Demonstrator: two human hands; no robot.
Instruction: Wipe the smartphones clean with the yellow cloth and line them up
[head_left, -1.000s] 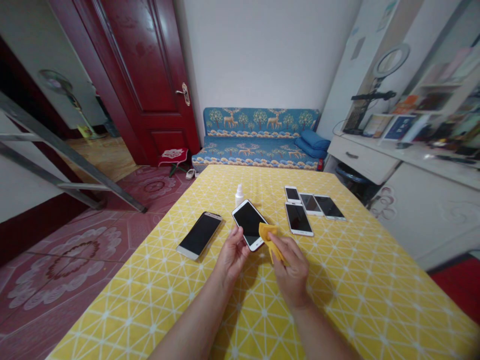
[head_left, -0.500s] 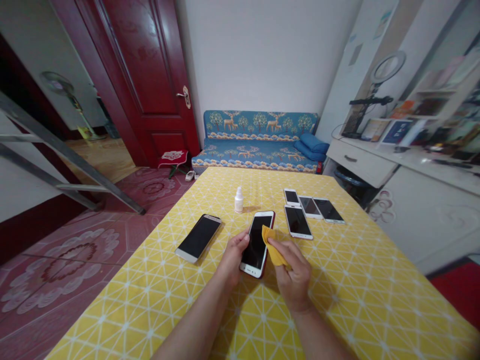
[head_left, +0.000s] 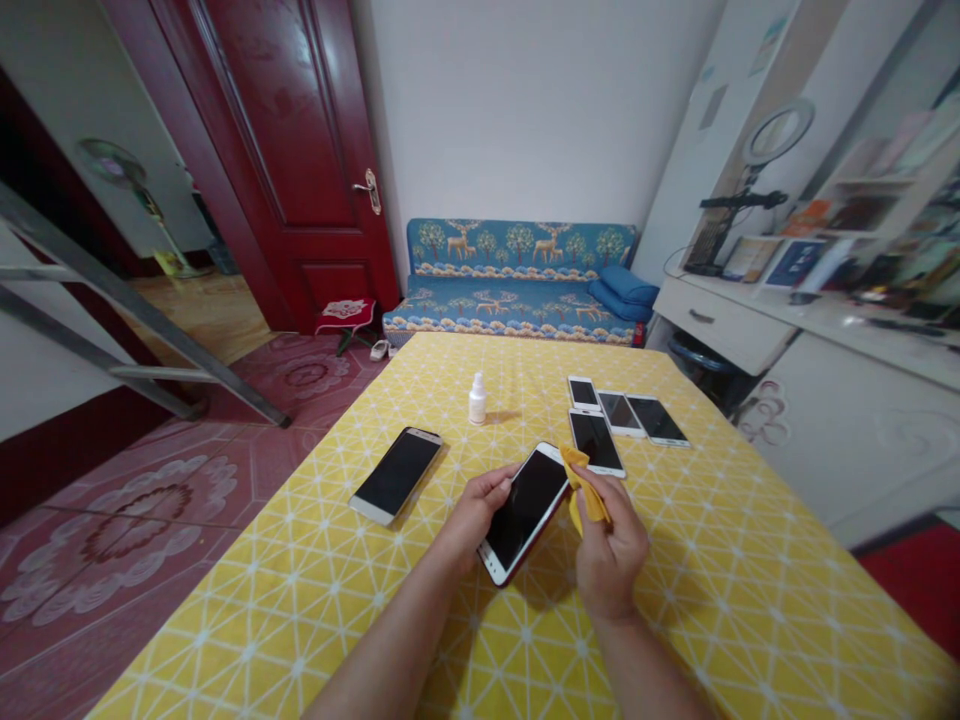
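Gripped along its left edge by the left hand [head_left: 472, 515], fingers curled over the rim and thumb on the near side, a red-cased smartphone [head_left: 526, 510] is held tilted just above the yellow tablecloth [head_left: 712, 580], dark screen up; the right hand [head_left: 611, 550] is closed round a folded yellow cloth [head_left: 586, 490], pinching it between thumb and fingers and pressing it against the phone's right edge near the far corner.

From the head camera, the phone's long axis runs diagonally, near end at lower left and far end pointing up and to the right; the cloth sits to its right, so the right hand is the nearer to that far corner, while the left steadies the lower half.

Farther off on the table lie 5 more phones: a gold-edged phone [head_left: 396, 474] to the left, apart from the hands, and 4 phones [head_left: 619, 412] grouped just beyond the cloth; a small white spray bottle [head_left: 477, 399] stands upright between them.
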